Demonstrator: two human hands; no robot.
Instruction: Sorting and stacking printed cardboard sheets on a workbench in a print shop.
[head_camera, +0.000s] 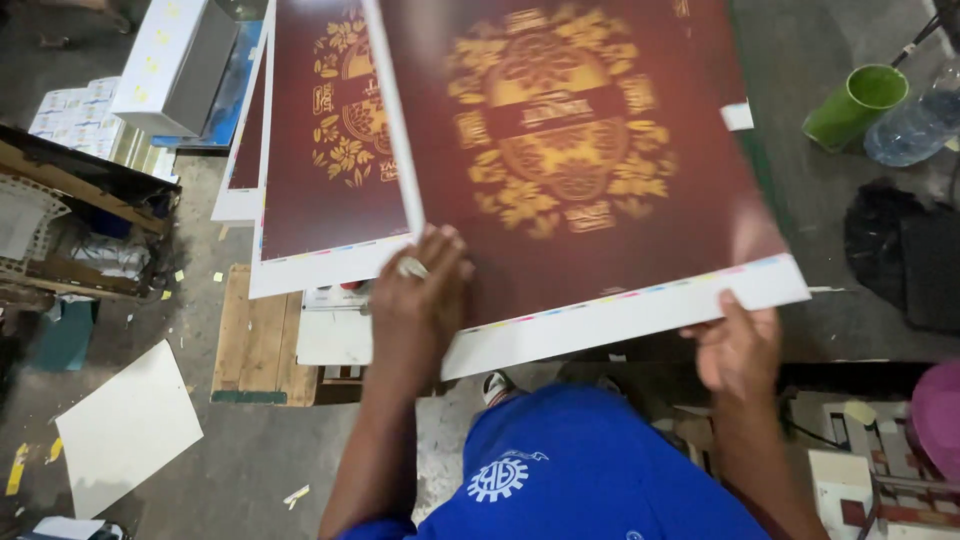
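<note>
Maroon printed sheet (590, 170), both hands gripping: left hand (418, 300), right hand (738, 345)

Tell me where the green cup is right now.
In the head view the green cup lies tilted at the upper right on the grey surface, just left of a clear plastic bottle and right of the big maroon printed sheet both hands hold.

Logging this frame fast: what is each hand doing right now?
Left hand: closed on the near left edge of the maroon printed sheet.
Right hand: gripping the same sheet's white bottom edge.
</note>
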